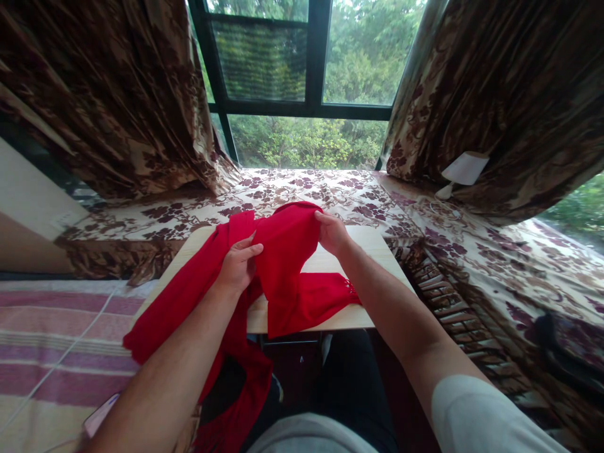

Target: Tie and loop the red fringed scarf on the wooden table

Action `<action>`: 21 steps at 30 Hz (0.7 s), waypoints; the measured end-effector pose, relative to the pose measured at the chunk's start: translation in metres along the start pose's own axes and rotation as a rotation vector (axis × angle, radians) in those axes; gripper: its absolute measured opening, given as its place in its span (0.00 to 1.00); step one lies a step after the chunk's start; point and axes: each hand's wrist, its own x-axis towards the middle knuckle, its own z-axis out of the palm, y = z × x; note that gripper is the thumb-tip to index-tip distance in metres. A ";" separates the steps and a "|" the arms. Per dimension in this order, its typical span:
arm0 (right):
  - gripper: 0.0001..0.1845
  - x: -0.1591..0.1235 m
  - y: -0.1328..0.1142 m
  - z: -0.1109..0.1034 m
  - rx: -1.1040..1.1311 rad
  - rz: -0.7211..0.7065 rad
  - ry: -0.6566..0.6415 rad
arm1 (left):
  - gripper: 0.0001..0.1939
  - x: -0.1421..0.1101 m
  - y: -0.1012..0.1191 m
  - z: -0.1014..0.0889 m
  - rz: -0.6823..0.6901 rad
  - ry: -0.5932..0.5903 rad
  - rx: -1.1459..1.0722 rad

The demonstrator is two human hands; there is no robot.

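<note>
A long red scarf with a fringed end is bunched over a light wooden table. My left hand grips a fold of it near the middle, thumb on top. At the upper right edge of the raised part, my right hand pinches the cloth between thumb and fingers. One fringed end lies flat on the tabletop under my right forearm. Another length drapes over the table's left side, and a further stretch hangs down past the front edge towards my lap.
Behind the table runs a window ledge with a floral cover, below the window. A white lamp stands on it at the right. Left is a striped bed cover with a white cable and a phone. Patterned curtains hang at both sides.
</note>
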 end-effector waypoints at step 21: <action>0.11 -0.001 -0.005 0.002 -0.251 0.011 0.001 | 0.07 0.024 0.008 0.021 -0.176 0.094 -0.082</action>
